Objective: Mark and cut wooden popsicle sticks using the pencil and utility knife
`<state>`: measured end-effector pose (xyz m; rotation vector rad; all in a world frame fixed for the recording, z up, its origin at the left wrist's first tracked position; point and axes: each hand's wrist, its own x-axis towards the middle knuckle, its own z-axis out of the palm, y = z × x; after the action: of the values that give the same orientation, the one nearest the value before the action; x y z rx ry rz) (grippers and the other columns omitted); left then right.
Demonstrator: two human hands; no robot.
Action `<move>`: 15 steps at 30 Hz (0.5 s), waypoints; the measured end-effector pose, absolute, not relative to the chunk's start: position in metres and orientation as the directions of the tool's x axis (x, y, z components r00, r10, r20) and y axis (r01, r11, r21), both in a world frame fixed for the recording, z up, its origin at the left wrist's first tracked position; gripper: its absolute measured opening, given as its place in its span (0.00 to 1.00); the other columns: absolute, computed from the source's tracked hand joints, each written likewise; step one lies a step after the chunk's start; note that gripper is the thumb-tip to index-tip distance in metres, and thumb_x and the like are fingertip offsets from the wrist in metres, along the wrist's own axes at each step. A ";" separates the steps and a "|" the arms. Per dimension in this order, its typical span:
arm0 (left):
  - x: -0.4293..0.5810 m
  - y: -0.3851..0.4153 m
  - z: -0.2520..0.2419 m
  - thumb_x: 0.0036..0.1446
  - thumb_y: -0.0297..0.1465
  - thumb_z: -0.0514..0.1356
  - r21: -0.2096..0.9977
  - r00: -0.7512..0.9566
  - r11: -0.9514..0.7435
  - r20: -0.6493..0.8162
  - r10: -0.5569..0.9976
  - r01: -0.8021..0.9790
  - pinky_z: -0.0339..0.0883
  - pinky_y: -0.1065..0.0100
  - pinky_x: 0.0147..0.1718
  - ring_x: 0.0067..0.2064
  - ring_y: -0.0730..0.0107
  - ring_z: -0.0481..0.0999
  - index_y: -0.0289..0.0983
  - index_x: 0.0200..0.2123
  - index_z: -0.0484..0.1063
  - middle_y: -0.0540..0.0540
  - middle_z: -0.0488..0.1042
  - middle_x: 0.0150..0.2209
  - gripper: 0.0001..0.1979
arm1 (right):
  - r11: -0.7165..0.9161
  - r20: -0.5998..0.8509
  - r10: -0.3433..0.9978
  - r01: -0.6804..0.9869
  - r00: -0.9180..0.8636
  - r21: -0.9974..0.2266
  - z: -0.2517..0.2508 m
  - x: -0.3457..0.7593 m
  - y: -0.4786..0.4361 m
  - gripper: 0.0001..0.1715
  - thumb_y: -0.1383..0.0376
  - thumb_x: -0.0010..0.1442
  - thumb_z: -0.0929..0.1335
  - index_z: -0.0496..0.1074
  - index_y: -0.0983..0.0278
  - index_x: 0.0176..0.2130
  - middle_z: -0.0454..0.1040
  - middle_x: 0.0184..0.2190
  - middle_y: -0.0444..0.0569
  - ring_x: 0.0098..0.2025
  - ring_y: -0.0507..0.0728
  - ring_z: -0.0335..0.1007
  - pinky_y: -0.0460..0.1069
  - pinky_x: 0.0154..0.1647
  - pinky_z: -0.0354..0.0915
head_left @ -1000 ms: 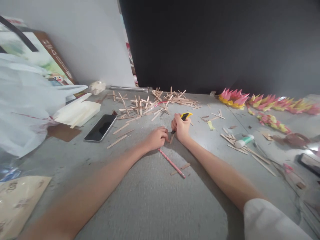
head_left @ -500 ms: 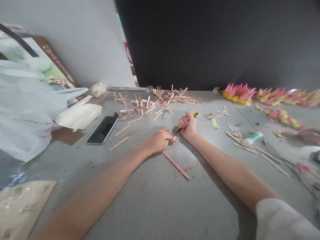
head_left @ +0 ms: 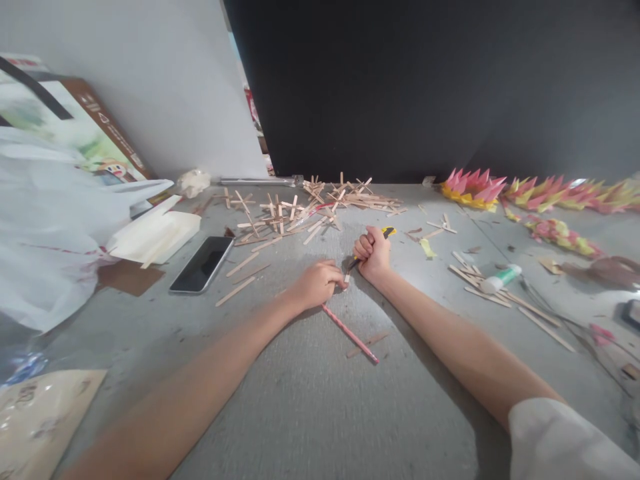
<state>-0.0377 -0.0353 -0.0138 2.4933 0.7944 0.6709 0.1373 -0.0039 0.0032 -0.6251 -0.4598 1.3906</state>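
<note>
My right hand (head_left: pixel 373 255) is wrapped round a yellow-and-black utility knife (head_left: pixel 389 232), whose blade end points down and left. The blade end meets the tip of a wooden craft stick (head_left: pixel 347 279) on the grey surface. My left hand (head_left: pixel 320 283) presses that stick down with closed fingers, and most of the stick is hidden beneath them. A pink pencil (head_left: pixel 350 332) lies just in front of my left hand, crossing another thin stick (head_left: pixel 367 345).
Behind my hands lies a heap of craft sticks (head_left: pixel 280 213), some joined in crosses. On the left are a phone (head_left: pixel 203 265), a paper tray (head_left: pixel 160 233) and a plastic bag (head_left: pixel 45 227). A glue stick (head_left: pixel 501 279) and pink-yellow paper flowers (head_left: pixel 473 190) are on the right, near another person's hand (head_left: pixel 615 270).
My hands stay almost in place, with the knife still against the stick's tip. The view has shifted slightly. At the far right, the other person's hand has moved a little.
</note>
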 end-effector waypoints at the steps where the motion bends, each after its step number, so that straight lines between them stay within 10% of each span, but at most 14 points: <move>1: -0.038 -0.035 -0.014 0.56 0.16 0.54 0.531 0.717 -0.740 0.312 0.623 0.412 0.68 0.63 0.48 0.38 0.65 0.78 0.40 0.27 0.82 0.49 0.82 0.28 0.20 | 0.065 -0.057 0.989 -0.750 0.136 -0.658 0.003 0.137 -0.004 0.29 0.61 0.55 0.71 0.45 0.58 0.22 0.45 0.10 0.32 0.13 0.46 0.36 0.45 0.12 0.40; 15: -0.038 -0.036 -0.015 0.48 0.12 0.52 0.518 0.716 -0.738 0.300 0.630 0.433 0.68 0.65 0.47 0.38 0.66 0.76 0.39 0.29 0.83 0.50 0.82 0.29 0.22 | 0.174 0.096 0.984 -0.664 0.153 -0.727 0.009 0.128 -0.015 0.31 0.60 0.51 0.73 0.46 0.57 0.21 0.47 0.09 0.32 0.12 0.45 0.38 0.45 0.13 0.40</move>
<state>-0.0382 -0.0357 -0.0149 2.5084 0.8186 0.6525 0.1284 -0.0152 0.0093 -0.6075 -0.6491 1.2914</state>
